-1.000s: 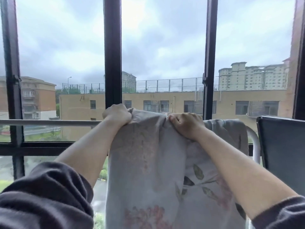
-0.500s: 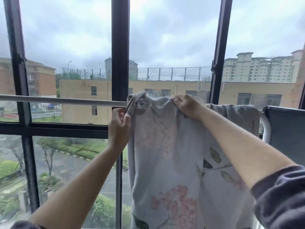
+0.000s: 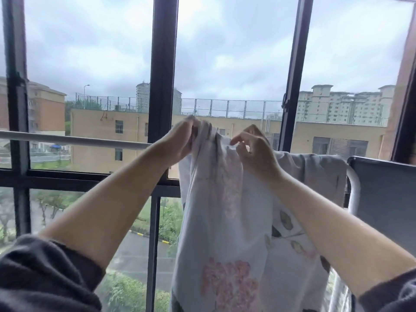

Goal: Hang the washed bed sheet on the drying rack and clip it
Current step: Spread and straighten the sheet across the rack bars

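A pale bed sheet [image 3: 227, 221] with pink flowers and green leaves hangs over the white horizontal rail [image 3: 74, 140] of the drying rack in front of the window. My left hand [image 3: 177, 143] grips the bunched top edge of the sheet at its left end, lifted a little above the rail. My right hand [image 3: 254, 152] pinches the sheet's top edge just to the right of that, fingers curled. Further right the sheet lies draped over the rail up to the rack's curved white end [image 3: 353, 188]. No clip is visible.
Dark window frames [image 3: 162, 70] stand right behind the rail, with buildings and a wet road outside. A dark grey panel [image 3: 387, 199] stands at the right, close to the rack's end. The rail runs bare to the left.
My left hand has risen from below the rail to grip the sheet's top left corner and bunch it upward. My right hand has shifted from a flat hold to a pinch.
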`<state>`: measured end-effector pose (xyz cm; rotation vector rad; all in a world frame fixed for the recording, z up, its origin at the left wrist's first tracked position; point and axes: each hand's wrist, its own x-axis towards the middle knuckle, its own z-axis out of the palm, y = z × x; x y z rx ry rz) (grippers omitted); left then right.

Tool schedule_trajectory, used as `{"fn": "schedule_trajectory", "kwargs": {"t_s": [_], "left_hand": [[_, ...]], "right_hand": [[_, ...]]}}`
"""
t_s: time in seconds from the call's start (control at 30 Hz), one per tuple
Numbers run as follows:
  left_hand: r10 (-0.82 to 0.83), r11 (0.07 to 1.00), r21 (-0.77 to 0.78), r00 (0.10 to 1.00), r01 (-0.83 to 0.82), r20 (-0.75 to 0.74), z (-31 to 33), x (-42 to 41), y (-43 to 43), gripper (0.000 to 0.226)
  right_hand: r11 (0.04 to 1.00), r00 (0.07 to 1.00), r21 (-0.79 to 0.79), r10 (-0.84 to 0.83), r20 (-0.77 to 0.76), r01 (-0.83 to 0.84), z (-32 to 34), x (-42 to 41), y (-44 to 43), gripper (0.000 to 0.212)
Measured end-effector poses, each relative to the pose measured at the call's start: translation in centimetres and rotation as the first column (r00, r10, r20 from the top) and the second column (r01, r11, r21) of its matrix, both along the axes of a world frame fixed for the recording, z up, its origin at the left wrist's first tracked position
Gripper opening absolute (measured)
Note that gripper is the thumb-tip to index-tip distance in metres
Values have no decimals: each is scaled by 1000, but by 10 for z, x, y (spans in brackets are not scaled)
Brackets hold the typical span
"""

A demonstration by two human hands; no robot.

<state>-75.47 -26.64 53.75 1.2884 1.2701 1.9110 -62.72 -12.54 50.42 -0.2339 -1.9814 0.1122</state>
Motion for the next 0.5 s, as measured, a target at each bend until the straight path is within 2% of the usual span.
{"fn": "schedule_trajectory", "kwargs": {"t_s": [0.07, 0.1, 0.17, 0.23, 0.27, 0.3, 0.4, 0.43, 0.5], "left_hand": [[-11, 983, -184, 993, -12, -121, 12, -4, -2, 36], [38, 959, -260, 962, -111, -269, 18, -8, 0, 38], [24, 892, -344, 790, -294, -612, 30, -11, 3, 38], [-19, 848, -336, 610, -410, -792, 38, -5, 8, 35], [-11, 842, -309, 559, -441, -829, 41, 0, 11, 33], [4, 846, -292, 554, -445, -832, 43, 5, 13, 34], [16, 878, -302, 655, -370, -756, 35, -4, 24, 44], [-2, 868, -320, 643, -379, -766, 30, -11, 25, 45], [-22, 826, -315, 533, -467, -846, 20, -28, 29, 47]], "right_hand": [[993, 998, -103, 59, 18, -56, 1, 5, -23, 15], [986, 994, -153, 81, 78, -68, 1, 4, -35, 20], [989, 973, -138, -19, 232, 52, 0, -6, -55, 35], [976, 948, -94, -167, 270, 198, 2, -19, -62, 37], [965, 952, -139, -184, 245, 222, 6, -23, -63, 31], [952, 965, -230, -154, 212, 203, 8, -25, -57, 27], [827, 995, -558, -12, 96, 64, 16, -19, -35, 22], [766, 998, -641, -1, 66, 43, 20, -16, -25, 20], [714, 995, -693, -82, 60, 100, 28, -13, -1, 25]]}}
